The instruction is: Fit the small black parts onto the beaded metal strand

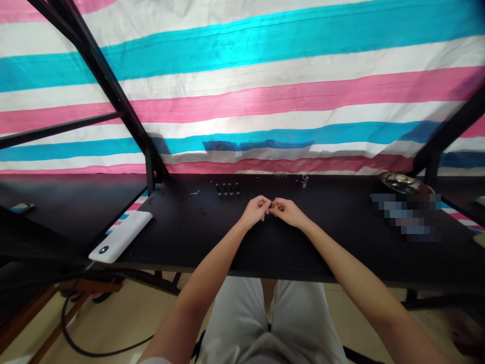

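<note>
Above the middle of the black table (182, 237), my left hand (255, 210) and my right hand (288, 211) meet fingertip to fingertip. Both are pinched closed, and whatever lies between the fingers is too small or hidden to name. Just beyond my left hand stands a row of several small dark cylinders (228, 189) with pale ends. Past my right hand, a small clear or grey tube-like piece (305, 182) with a white thread lies near the back edge. Beside it to the left is a group of small grey pieces (281, 175).
A white power bank-like device (121, 237) lies at the table's left edge, with a cable below it. A shiny metal dish (407, 183) sits at the back right, behind a blurred-out item (407, 217). White thread scraps (194, 192) lie left. Black frame posts (113, 91) flank a striped sheet (265, 101).
</note>
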A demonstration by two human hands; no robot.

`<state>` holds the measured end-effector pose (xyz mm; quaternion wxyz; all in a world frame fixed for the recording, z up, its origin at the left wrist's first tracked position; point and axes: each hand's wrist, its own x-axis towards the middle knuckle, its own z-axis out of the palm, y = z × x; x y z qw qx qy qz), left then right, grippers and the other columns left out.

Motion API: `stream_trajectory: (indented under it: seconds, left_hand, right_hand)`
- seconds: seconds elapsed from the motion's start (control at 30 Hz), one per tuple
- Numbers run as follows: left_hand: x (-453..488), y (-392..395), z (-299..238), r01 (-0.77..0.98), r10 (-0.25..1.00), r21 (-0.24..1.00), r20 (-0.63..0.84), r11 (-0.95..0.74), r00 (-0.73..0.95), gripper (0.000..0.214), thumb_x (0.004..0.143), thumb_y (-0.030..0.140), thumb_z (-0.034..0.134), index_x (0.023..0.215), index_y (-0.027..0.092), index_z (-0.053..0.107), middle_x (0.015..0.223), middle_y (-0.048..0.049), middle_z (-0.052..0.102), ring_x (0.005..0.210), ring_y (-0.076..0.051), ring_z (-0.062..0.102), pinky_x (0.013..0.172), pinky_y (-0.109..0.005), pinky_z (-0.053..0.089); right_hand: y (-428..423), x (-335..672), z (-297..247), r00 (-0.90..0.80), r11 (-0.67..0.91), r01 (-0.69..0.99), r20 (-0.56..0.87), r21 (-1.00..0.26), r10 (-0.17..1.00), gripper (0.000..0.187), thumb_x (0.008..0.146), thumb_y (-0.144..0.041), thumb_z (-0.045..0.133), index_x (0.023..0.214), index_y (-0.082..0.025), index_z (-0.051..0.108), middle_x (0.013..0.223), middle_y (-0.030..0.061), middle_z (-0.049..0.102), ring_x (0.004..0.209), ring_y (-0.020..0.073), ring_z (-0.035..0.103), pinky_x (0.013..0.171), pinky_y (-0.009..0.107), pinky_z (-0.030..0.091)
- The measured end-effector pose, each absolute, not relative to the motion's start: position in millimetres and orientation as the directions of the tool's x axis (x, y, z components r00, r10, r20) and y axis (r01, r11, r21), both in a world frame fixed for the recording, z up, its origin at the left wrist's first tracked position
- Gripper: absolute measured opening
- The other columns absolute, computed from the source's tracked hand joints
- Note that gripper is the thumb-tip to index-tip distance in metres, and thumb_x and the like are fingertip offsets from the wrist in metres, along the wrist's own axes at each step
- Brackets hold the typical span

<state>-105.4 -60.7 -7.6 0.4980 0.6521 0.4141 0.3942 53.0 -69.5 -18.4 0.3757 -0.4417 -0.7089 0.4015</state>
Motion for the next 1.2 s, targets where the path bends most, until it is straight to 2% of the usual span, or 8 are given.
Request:
stream_trajectory:
  seconds: [0.2, 0.3, 0.43, 0.53, 0.73, 0.87, 1.07, 1.2]
  left_hand:
    - [-105, -63, -5, 0.158, 0.928, 0.972, 0.107, -0.173, 0.358, 0.024, 0.08, 0.035, 0.052, 0.093, 0.015, 0.051, 0.052, 0.0075, 0.048, 0.031, -0.004, 0.038, 0.034, -0.016, 0.03]
    - [-106, -63, -4, 0.211, 0.955, 0.959, 0.129, -0.189, 0.268, 0.022, 0.08, 0.035, 0.051, 0.091, 0.016, 0.05, 0.052, 0.0073, 0.049, 0.033, -0.004, 0.039, 0.036, -0.016, 0.03]
    - [-109, -60, -6, 0.36, 0.967, 0.898, 0.229, -0.253, 0.111, 0.014, 0.081, 0.03, 0.047, 0.081, 0.017, 0.052, 0.05, 0.0065, 0.049, 0.04, -0.005, 0.043, 0.046, -0.017, 0.036]
    - [-110, -57, -11, 0.442, 0.948, 0.839, 0.299, -0.318, 0.113, 0.012, 0.08, 0.026, 0.046, 0.081, 0.018, 0.054, 0.05, 0.006, 0.048, 0.046, -0.007, 0.046, 0.052, -0.018, 0.038]
    - [-111, -58, -19, 0.526, 0.875, 0.7, 0.403, -0.483, 0.268, 0.017, 0.082, 0.026, 0.044, 0.088, 0.019, 0.058, 0.051, 0.0062, 0.044, 0.049, -0.008, 0.043, 0.054, -0.019, 0.034]
    - [-111, -59, -17, 0.548, 0.865, 0.672, 0.422, -0.499, 0.27, 0.017, 0.082, 0.025, 0.043, 0.087, 0.019, 0.058, 0.05, 0.0063, 0.042, 0.049, -0.008, 0.042, 0.054, -0.019, 0.032]
    - [-111, -62, -14, 0.561, 0.869, 0.665, 0.396, -0.493, 0.295, 0.019, 0.083, 0.025, 0.042, 0.09, 0.02, 0.059, 0.051, 0.0057, 0.044, 0.05, -0.009, 0.042, 0.055, -0.02, 0.033]
    - [-111, -65, -11, 0.562, 0.864, 0.657, 0.395, -0.503, 0.311, 0.02, 0.083, 0.026, 0.042, 0.091, 0.02, 0.059, 0.052, 0.0054, 0.043, 0.049, -0.009, 0.041, 0.054, -0.02, 0.032]
  right_hand:
    - [-74, 53, -13, -0.333, 0.33, 0.405, 0.198, -0.853, 0.922, 0.025, 0.077, -0.041, 0.053, 0.078, -0.017, 0.057, 0.06, -0.0016, 0.056, 0.053, 0.0103, 0.05, 0.053, 0.023, 0.039]
    - [-73, 55, -13, -0.303, 0.363, 0.469, 0.24, -0.805, 0.922, 0.023, 0.077, -0.04, 0.052, 0.079, -0.017, 0.056, 0.059, -0.0018, 0.056, 0.052, 0.0107, 0.049, 0.053, 0.024, 0.039]
    - [-61, 69, -19, -0.173, 0.388, 0.588, 0.358, -0.71, 0.918, 0.024, 0.077, -0.039, 0.051, 0.066, -0.018, 0.053, 0.065, 0.0012, 0.06, 0.055, 0.0114, 0.051, 0.058, 0.025, 0.041]
    - [-50, 86, -26, 0.015, 0.28, 0.685, 0.397, -0.672, 0.918, 0.022, 0.077, -0.038, 0.05, 0.068, -0.018, 0.055, 0.065, 0.0026, 0.061, 0.059, 0.0139, 0.054, 0.061, 0.026, 0.041]
    - [-35, 118, -32, 0.327, -0.055, 0.799, 0.356, -0.599, 0.875, 0.023, 0.078, -0.04, 0.05, 0.077, -0.02, 0.061, 0.072, 0.005, 0.066, 0.067, 0.0186, 0.058, 0.06, 0.027, 0.04]
    - [-25, 127, -30, 0.374, -0.145, 0.819, 0.324, -0.555, 0.869, 0.023, 0.079, -0.039, 0.05, 0.08, -0.021, 0.063, 0.077, 0.0055, 0.067, 0.073, 0.0202, 0.06, 0.061, 0.027, 0.039]
    - [-8, 131, -29, 0.36, -0.182, 0.856, 0.306, -0.484, 0.881, 0.026, 0.08, -0.041, 0.049, 0.083, -0.02, 0.065, 0.079, 0.0074, 0.067, 0.075, 0.021, 0.061, 0.062, 0.027, 0.039]
    - [-4, 133, -31, 0.351, -0.163, 0.856, 0.32, -0.49, 0.88, 0.027, 0.08, -0.041, 0.049, 0.084, -0.02, 0.065, 0.079, 0.0074, 0.067, 0.075, 0.0209, 0.061, 0.062, 0.027, 0.039]
